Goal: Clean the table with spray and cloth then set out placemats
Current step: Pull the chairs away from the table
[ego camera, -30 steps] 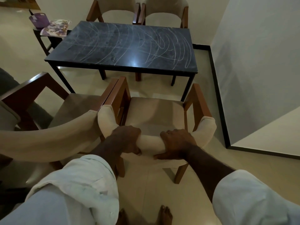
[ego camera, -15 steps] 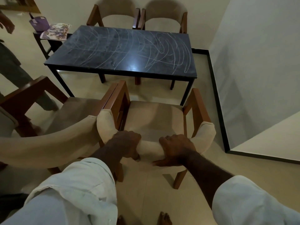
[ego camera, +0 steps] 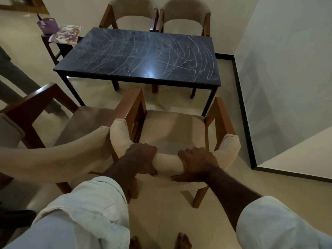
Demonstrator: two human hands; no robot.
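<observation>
A dark stone-topped table (ego camera: 140,56) covered in white chalk scribbles stands ahead of me. Between me and it is a wooden chair (ego camera: 172,130) with a cream padded backrest. My left hand (ego camera: 142,157) and my right hand (ego camera: 197,164) both grip the top of that backrest. Beyond the table's far left corner a small stand (ego camera: 52,45) carries floral placemats (ego camera: 65,34) and a purple container (ego camera: 47,26). No spray or cloth is visible.
A second chair (ego camera: 59,133) of the same kind stands against the left side of the one I hold. Two more chairs (ego camera: 158,17) sit at the table's far side. A wall (ego camera: 287,69) with black skirting runs on the right. Another person's legs (ego camera: 16,83) are at the left edge.
The held chair and table sit lower and nearer in view, with the chair a bit farther from the table. The other person's legs have shifted at the left. Both hands keep their grip.
</observation>
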